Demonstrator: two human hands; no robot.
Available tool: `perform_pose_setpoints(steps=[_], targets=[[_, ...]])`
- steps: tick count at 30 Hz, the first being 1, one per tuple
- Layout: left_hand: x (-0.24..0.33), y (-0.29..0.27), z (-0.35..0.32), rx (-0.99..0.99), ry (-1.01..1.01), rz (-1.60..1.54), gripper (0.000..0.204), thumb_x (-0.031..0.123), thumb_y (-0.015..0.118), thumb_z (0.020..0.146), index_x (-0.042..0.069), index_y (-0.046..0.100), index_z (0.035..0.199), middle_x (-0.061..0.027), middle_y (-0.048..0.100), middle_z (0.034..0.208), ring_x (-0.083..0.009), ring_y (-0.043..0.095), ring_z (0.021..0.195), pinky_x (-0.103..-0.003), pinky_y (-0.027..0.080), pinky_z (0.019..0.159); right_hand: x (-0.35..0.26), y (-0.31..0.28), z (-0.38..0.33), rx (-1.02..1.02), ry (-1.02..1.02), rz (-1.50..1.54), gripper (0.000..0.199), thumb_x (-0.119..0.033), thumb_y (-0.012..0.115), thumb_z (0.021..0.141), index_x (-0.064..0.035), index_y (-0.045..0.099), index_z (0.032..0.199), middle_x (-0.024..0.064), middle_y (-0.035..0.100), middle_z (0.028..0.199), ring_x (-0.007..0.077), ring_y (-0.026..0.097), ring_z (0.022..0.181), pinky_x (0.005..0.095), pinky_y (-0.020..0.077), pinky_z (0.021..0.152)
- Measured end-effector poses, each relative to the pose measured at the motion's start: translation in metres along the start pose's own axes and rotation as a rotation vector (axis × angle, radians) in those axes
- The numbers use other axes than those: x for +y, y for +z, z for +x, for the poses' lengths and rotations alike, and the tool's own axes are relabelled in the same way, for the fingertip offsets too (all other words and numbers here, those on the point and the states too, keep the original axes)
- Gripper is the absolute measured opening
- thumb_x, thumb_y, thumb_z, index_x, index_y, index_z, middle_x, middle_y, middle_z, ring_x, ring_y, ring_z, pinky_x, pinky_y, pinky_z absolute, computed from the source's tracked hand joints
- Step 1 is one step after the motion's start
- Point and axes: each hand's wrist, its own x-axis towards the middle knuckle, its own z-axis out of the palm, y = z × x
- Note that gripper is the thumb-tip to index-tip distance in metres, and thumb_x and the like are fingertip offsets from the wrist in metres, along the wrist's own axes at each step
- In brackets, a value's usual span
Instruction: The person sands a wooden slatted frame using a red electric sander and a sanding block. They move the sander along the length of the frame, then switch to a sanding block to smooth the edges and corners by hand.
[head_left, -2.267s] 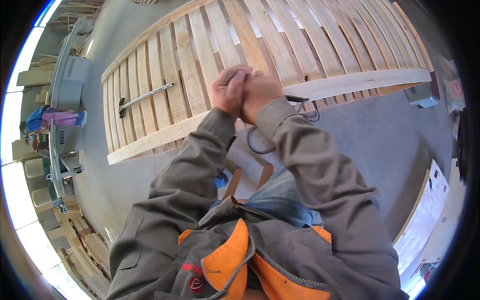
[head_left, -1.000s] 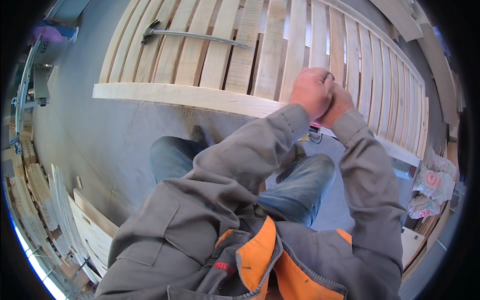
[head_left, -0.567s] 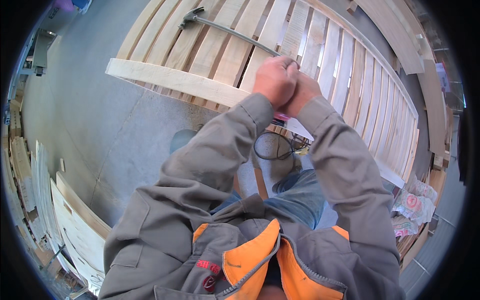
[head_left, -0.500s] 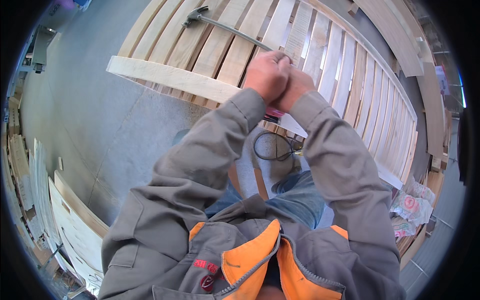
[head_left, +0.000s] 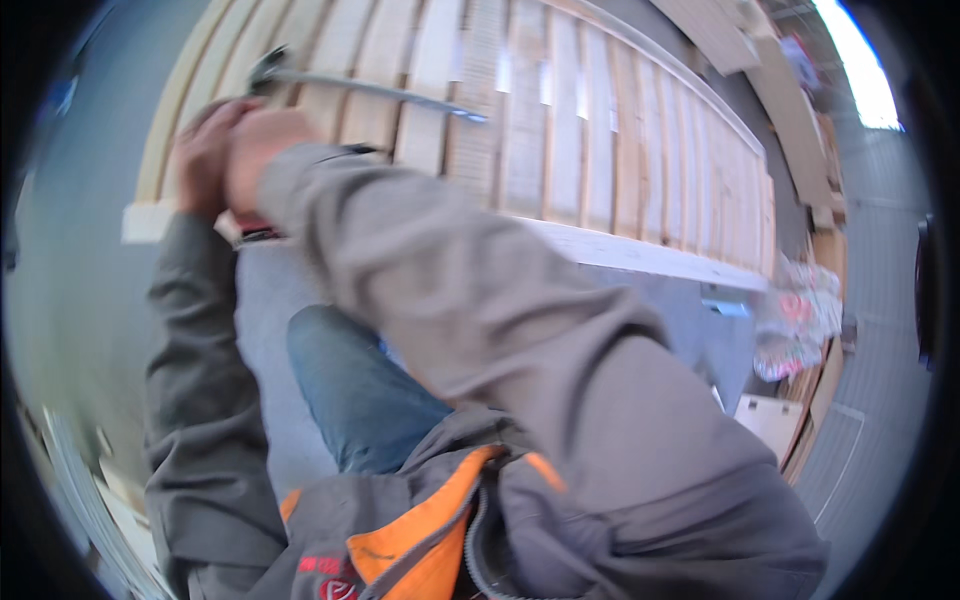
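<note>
Near left on the slatted wooden frame (head_left: 565, 130), my left hand (head_left: 204, 155) and right hand (head_left: 262, 142) bunch over a half-hidden red-and-black object (head_left: 258, 234); I cannot tell whether their fingers pinch it. Just beyond lies a claw hammer (head_left: 375, 89).

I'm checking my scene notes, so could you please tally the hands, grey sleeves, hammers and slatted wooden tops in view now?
Hands, left hand and right hand: 2
Grey sleeves, left sleeve and right sleeve: 2
Hammer: 1
Slatted wooden top: 1
Total: 6
</note>
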Motion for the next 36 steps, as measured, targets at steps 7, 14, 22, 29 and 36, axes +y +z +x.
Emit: perform_pose_setpoints(steps=[7, 14, 22, 29, 36], targets=[[-0.018, -0.03, -0.012, 0.086, -0.518, -0.727, 0.027, 0.014, 0.053, 0.107, -0.004, 0.073, 0.112, -0.0153, 0.075, 0.116, -0.0224, 0.069, 0.109, -0.034, 0.052, 0.101, -0.03, 0.002, 0.017, -0.09, -0.103, -0.001, 0.044, -0.032, 0.078, 0.079, -0.0166, 0.076, 0.12, 0.0065, 0.07, 0.126, 0.0236, 0.062, 0.125, 0.0344, 0.0514, 0.1], [0.053, 0.041, -0.03, 0.103, -0.437, -0.755, 0.025, 0.011, 0.053, 0.107, -0.004, 0.072, 0.113, -0.0166, 0.074, 0.119, -0.0238, 0.067, 0.112, -0.036, 0.05, 0.103, 0.034, 0.007, -0.066, 0.104, -0.043, 0.094, 0.045, -0.025, 0.077, 0.078, -0.0112, 0.072, 0.12, 0.0107, 0.069, 0.124, 0.027, 0.061, 0.123, 0.0396, 0.0503, 0.099], [0.172, 0.146, -0.037, 0.067, -0.331, -0.774, 0.023, 0.009, 0.053, 0.104, -0.005, 0.071, 0.109, -0.0186, 0.072, 0.119, -0.0252, 0.065, 0.116, -0.037, 0.047, 0.107, 0.129, 0.002, -0.177, 0.224, -0.003, 0.081, 0.043, -0.022, 0.07, 0.084, -0.0069, 0.067, 0.124, 0.012, 0.068, 0.124, 0.0303, 0.059, 0.122, 0.0433, 0.0492, 0.099], [0.257, 0.238, -0.029, -0.044, -0.259, -0.78, 0.022, 0.007, 0.053, 0.104, -0.004, 0.072, 0.107, -0.0169, 0.073, 0.118, -0.0249, 0.066, 0.115, -0.037, 0.048, 0.107, 0.214, -0.015, -0.266, 0.292, 0.132, 0.023, 0.035, -0.022, 0.063, 0.089, -0.0069, 0.068, 0.119, 0.012, 0.07, 0.119, 0.0309, 0.062, 0.117, 0.0443, 0.0518, 0.095], [0.334, 0.335, -0.019, -0.117, -0.217, -0.771, 0.021, 0.005, 0.052, 0.104, -0.002, 0.072, 0.107, -0.0127, 0.074, 0.114, -0.0201, 0.066, 0.111, -0.034, 0.051, 0.101, 0.301, -0.044, -0.34, 0.181, 0.246, -0.031, 0.034, -0.024, 0.061, 0.09, -0.0044, 0.069, 0.117, 0.0141, 0.071, 0.115, 0.0311, 0.065, 0.112, 0.045, 0.0547, 0.089]])
